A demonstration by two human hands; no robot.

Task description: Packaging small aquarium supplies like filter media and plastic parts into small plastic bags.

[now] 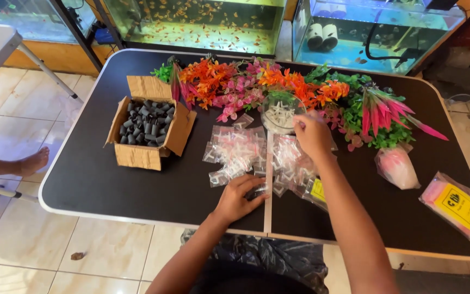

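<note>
On my black folding worktop (110, 185): one open brown cardboard box (149, 130) of small dark grey foam cylinders (145, 124), too many to count. One clear round plastic bowl (282, 113) of small white plastic connectors. Small clear plastic packets (235, 149) in two heaps, number uncertain. One row of artificial plastic plants (278, 87), orange, pink and green, not separable. One bag of pink pieces (397, 166). One yellow-labelled pink packet (455, 206). Two hands, mine.
</note>
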